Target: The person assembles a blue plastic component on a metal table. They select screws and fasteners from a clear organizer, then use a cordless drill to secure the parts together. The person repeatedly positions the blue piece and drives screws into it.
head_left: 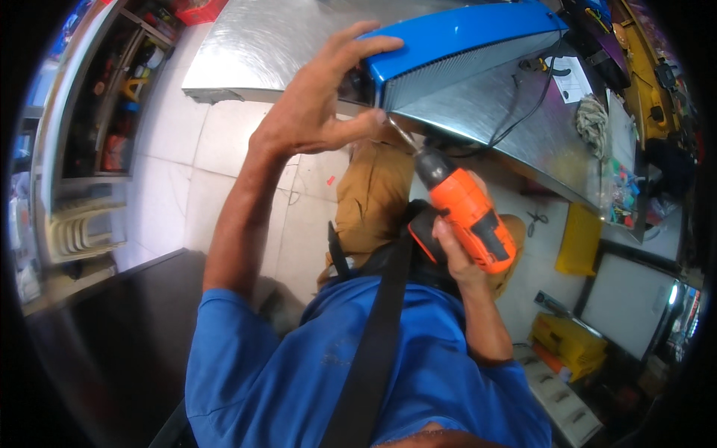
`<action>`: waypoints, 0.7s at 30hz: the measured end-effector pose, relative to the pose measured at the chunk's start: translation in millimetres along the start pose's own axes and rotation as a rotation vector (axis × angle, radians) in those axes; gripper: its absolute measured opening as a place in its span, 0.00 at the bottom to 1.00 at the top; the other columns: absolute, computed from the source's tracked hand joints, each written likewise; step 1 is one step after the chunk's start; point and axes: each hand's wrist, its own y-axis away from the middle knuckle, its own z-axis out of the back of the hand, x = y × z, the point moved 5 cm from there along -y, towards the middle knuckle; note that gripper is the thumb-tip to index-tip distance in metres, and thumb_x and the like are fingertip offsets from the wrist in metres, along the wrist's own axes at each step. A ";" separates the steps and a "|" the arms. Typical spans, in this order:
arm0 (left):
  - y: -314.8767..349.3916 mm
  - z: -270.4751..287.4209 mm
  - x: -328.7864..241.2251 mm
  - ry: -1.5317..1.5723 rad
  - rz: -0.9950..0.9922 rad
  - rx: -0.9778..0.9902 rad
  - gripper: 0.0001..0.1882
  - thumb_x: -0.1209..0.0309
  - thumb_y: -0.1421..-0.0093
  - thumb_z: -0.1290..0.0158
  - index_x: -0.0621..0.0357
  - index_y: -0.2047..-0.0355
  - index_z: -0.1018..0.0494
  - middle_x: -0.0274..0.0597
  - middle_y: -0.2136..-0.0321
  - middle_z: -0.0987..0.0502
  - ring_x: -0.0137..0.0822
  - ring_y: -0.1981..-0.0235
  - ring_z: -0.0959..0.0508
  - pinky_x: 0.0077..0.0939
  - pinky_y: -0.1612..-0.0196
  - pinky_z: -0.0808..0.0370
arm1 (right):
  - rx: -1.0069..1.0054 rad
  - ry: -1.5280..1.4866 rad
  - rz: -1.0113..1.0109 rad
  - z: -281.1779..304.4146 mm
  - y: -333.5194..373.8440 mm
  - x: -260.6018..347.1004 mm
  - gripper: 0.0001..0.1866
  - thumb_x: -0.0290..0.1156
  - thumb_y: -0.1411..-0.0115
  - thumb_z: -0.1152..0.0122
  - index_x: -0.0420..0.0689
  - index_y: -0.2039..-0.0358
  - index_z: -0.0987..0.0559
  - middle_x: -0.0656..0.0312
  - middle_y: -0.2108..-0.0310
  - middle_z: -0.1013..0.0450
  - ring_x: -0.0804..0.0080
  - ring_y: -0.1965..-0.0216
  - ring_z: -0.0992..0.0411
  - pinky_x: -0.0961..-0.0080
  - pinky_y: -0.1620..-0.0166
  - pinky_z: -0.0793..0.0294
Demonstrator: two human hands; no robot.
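A long blue casing [463, 30] with a finned, pale grey side stands on the metal-topped table, and a dark cable runs near it. My left hand [310, 104] holds its near left end, with fingers over the top and the thumb by the lower corner. In my right hand [455, 250] is an orange and black cordless drill [478, 216], gripped by the handle. Its bit [401, 133] points up and left, its tip by my left thumb at the casing's lower corner. Whether a screw sits there is too small to tell.
Pliers [539, 66] and a paper sheet [571, 81] lie on the metal table [254, 45], with a bundle of pale cord [592, 119] further right. A yellow panel [579, 239] and a flat screen [626, 302] stand at the right. Shelves [119, 97] line the left.
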 end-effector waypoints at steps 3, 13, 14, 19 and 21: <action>-1.8 -0.5 5.3 -0.024 0.009 -0.013 0.51 0.41 0.54 0.27 0.43 0.32 0.33 0.55 0.34 0.32 0.59 0.36 0.27 0.56 0.37 0.22 | -0.012 -0.029 -0.016 -0.2 0.1 -5.1 0.39 0.28 0.41 0.30 0.32 0.31 0.35 0.48 0.37 0.29 0.59 0.36 0.30 0.62 0.33 0.33; -41.3 4.6 -0.7 -0.192 0.134 0.140 0.54 0.38 0.52 0.32 0.59 0.33 0.34 0.63 0.46 0.21 0.60 0.48 0.18 0.52 0.42 0.20 | -0.002 -0.062 0.004 -2.3 -11.1 -19.0 0.39 0.30 0.41 0.29 0.33 0.32 0.34 0.48 0.38 0.29 0.58 0.36 0.31 0.61 0.32 0.35; -49.2 7.4 -4.4 -0.138 0.146 0.186 0.53 0.41 0.50 0.31 0.64 0.34 0.35 0.63 0.47 0.21 0.58 0.47 0.19 0.48 0.40 0.22 | -0.003 -0.060 0.010 -2.4 -11.7 -23.0 0.38 0.29 0.41 0.29 0.33 0.32 0.33 0.49 0.39 0.28 0.59 0.38 0.29 0.62 0.34 0.34; -63.0 12.6 -7.8 -0.091 0.191 0.308 0.53 0.45 0.50 0.31 0.70 0.35 0.37 0.66 0.47 0.22 0.57 0.45 0.20 0.47 0.40 0.23 | 0.043 -0.113 0.002 -7.6 -22.1 -23.4 0.26 0.27 0.38 0.35 0.34 0.40 0.27 0.56 0.56 0.23 0.72 0.63 0.25 0.73 0.56 0.25; -63.8 16.0 -19.0 -0.083 0.174 0.300 0.51 0.46 0.49 0.32 0.71 0.35 0.37 0.67 0.47 0.22 0.58 0.45 0.20 0.47 0.40 0.23 | 0.044 -0.217 -0.053 -13.9 -25.1 -14.8 0.17 0.29 0.36 0.38 0.35 0.49 0.21 0.58 0.62 0.22 0.76 0.70 0.26 0.77 0.64 0.25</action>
